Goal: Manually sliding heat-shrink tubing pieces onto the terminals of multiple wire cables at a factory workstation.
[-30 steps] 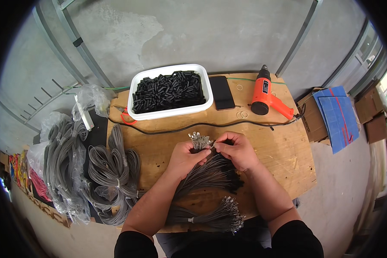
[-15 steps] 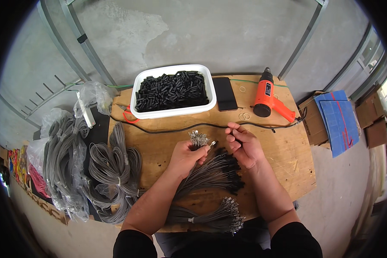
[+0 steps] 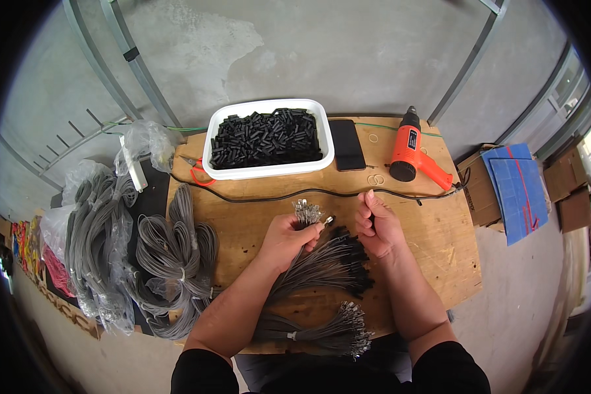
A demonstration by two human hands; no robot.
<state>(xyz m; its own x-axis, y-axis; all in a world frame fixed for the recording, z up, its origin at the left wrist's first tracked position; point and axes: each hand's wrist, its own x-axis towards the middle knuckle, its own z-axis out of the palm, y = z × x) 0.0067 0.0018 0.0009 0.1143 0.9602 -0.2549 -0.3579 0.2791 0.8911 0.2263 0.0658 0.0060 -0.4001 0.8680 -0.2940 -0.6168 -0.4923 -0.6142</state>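
My left hand (image 3: 287, 238) is closed round a bunch of grey wires whose silvery metal terminals (image 3: 306, 211) stick up above the fist. A single terminal (image 3: 329, 220) pokes out past the thumb toward the right. My right hand (image 3: 379, 226) is curled a short way off, thumb and fingertips together; a bit of black shows between its fingers, probably a small black sleeve (image 3: 372, 217). Below both hands fans a bundle of grey wires with black-sleeved ends (image 3: 356, 266). Nearer me lies another tied wire bundle (image 3: 308, 333) with bare metal terminals.
A white tub (image 3: 269, 173) of black sleeves stands at the back, beside a dark phone (image 3: 347, 144) and an orange heat gun (image 3: 414, 154). A black cable (image 3: 276, 196) crosses the wooden table (image 3: 433, 249). Red-handled pliers (image 3: 202, 176) and coiled grey wires (image 3: 177, 253) lie left.
My right hand has turned slightly, its fingers curling in more and the thumb now pointing up. The left hand keeps its hold on the wires. The view has shifted a little.
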